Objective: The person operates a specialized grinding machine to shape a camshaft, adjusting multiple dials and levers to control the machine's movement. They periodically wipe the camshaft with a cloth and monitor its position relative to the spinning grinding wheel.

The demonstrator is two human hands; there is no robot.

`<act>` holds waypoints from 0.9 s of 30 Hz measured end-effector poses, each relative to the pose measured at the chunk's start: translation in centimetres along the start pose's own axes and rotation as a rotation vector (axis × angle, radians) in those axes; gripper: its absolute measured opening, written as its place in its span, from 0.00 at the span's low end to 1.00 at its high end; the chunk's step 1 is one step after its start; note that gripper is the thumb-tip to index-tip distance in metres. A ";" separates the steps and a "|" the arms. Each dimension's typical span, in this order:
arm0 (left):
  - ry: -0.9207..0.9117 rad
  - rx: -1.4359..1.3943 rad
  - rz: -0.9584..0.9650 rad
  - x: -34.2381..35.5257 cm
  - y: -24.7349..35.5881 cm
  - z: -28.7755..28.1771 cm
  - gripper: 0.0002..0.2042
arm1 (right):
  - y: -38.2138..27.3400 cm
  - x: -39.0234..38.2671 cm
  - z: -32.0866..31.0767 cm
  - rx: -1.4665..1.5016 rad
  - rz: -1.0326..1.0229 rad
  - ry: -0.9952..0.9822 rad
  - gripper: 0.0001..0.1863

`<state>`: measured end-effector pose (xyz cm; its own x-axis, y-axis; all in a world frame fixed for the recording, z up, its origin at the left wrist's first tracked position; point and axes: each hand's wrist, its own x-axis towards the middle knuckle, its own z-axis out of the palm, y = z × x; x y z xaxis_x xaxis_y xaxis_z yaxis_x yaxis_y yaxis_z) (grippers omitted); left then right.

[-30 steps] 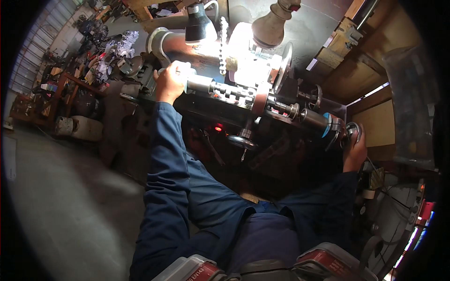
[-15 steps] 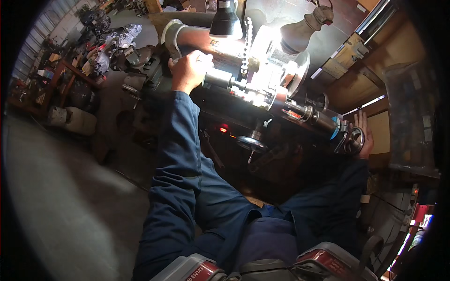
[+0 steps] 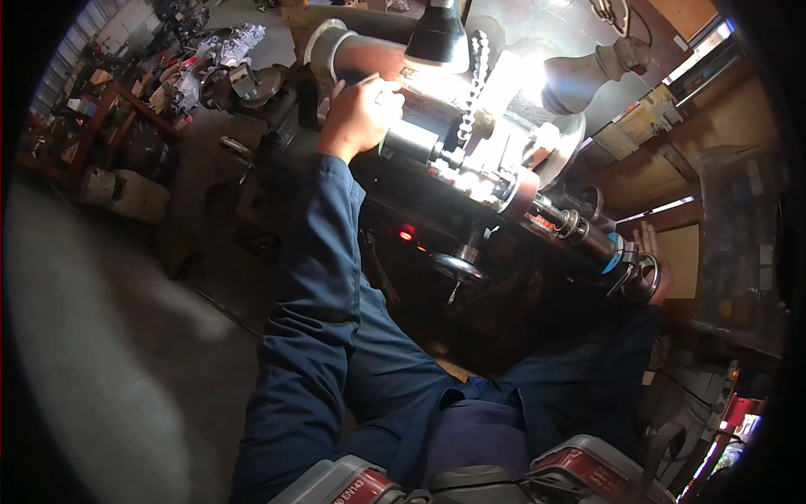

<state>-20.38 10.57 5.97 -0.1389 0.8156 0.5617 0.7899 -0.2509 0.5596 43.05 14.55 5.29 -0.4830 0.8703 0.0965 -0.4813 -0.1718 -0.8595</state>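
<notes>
A grinding machine with a long spindle assembly stretches across in front of me under bright lamp light. My left hand is at its left end, fingers curled beside a grey metal cylinder; what lies inside them is hidden. At the right end, my right hand rests against a small chrome handwheel, its fingers stretched up behind the rim. Between the hands, a reddish-brown grinding wheel is next to a brightly lit shaft. A dark cylinder with a blue band adjoins the handwheel.
A black lamp and a second lamp hang over the machine, with a segmented coolant hose between them. Below is a larger handwheel. Metal parts crowd the far left; a wooden panel stands right.
The view has shifted, so the machine sits farther right and slightly lower. My left hand stays by the grey cylinder and my right hand stays at the chrome handwheel.
</notes>
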 end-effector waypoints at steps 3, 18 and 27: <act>-0.107 -0.084 -0.092 0.4 -1.7 -0.4 0.15 | 0.6 0.9 0.1 0.111 0.004 -0.183 0.36; -0.207 -0.148 -0.145 1.6 -0.7 -1.0 0.11 | 0.5 0.9 1.9 -0.013 0.011 0.048 0.32; -0.228 0.081 0.080 1.8 -0.4 -1.5 0.12 | -1.4 0.4 3.0 -0.063 0.065 0.361 0.32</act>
<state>-21.83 11.30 7.67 0.0570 0.8936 0.4452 0.8394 -0.2842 0.4632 41.36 13.79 8.03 -0.2170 0.9671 -0.1329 -0.4070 -0.2134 -0.8882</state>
